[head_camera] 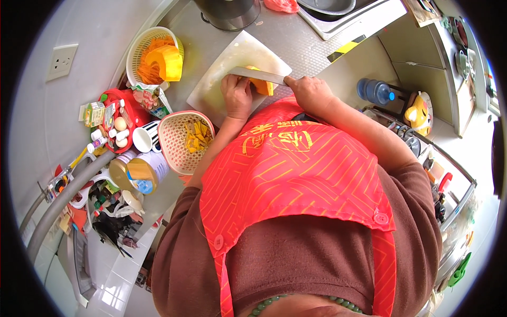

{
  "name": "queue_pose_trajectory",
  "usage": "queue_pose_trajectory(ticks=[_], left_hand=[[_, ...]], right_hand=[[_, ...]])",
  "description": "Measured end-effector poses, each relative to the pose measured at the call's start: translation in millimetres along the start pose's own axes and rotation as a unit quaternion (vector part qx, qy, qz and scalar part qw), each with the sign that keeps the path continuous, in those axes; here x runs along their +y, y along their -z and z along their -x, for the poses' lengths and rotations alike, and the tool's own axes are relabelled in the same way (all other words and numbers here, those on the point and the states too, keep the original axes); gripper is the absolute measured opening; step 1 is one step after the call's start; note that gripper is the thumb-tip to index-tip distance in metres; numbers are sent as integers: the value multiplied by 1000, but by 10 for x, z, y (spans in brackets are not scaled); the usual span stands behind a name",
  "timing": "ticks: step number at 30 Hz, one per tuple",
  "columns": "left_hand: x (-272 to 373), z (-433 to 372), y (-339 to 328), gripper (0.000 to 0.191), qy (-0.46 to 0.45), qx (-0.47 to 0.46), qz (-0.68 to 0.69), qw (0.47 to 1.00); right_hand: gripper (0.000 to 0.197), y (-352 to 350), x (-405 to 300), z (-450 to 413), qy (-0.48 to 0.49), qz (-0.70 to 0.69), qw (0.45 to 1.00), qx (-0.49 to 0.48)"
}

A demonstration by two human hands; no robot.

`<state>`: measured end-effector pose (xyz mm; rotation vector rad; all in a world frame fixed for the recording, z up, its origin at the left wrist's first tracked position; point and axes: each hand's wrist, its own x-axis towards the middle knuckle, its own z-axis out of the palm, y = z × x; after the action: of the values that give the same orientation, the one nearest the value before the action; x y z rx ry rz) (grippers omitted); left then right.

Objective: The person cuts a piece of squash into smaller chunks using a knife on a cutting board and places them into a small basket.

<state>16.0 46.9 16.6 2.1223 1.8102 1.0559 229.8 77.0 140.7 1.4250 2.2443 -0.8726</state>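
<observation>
A white cutting board (214,79) lies on the metal counter, turned at an angle. On its right part rests a piece of orange pumpkin (261,85). My left hand (236,95) holds the pumpkin's left end, fingers curled beside the blade. In my right hand (311,92) is the handle of a kitchen knife (263,75), its blade lying across the pumpkin. Left of the board stands a round basket (134,53) with shredded orange pulp (152,55) and a thick curved pumpkin piece (168,61). A patterned basket (174,148) nearer me holds cut pumpkin peel (197,136).
A dark pot (233,16) stands behind the board, near a stove (330,23) with a pan (332,4). At left are a red tray (132,105) with eggs and bottles, a striped mug (144,138) and gold-lidded tins (140,174). A water jug (374,91) sits right.
</observation>
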Motion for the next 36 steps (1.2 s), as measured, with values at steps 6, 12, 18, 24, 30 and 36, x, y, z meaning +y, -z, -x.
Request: queue_pose_trajectory(ticks=[6, 12, 18, 24, 30, 36], left_hand=[[-15, 1, -13, 21, 7, -15, -9, 1000], [-13, -5, -17, 23, -3, -4, -4, 1000], [-9, -8, -8, 26, -3, -16, -10, 1000], [-11, -2, 10, 26, -6, -30, -19, 999], [-44, -2, 18, 27, -3, -40, -11, 999], [50, 11, 89, 28, -90, -89, -1, 992]], right_hand=[[34, -108, 56, -116, 20, 0, 999, 36], [25, -71, 34, -178, 16, 3, 1000, 16], [24, -107, 30, -263, 7, 2, 1000, 17], [23, -240, 101, -375, 7, -16, 1000, 22], [25, -250, 123, -477, -21, -9, 1000, 6], [28, -267, 227, -613, -48, -32, 998, 21]])
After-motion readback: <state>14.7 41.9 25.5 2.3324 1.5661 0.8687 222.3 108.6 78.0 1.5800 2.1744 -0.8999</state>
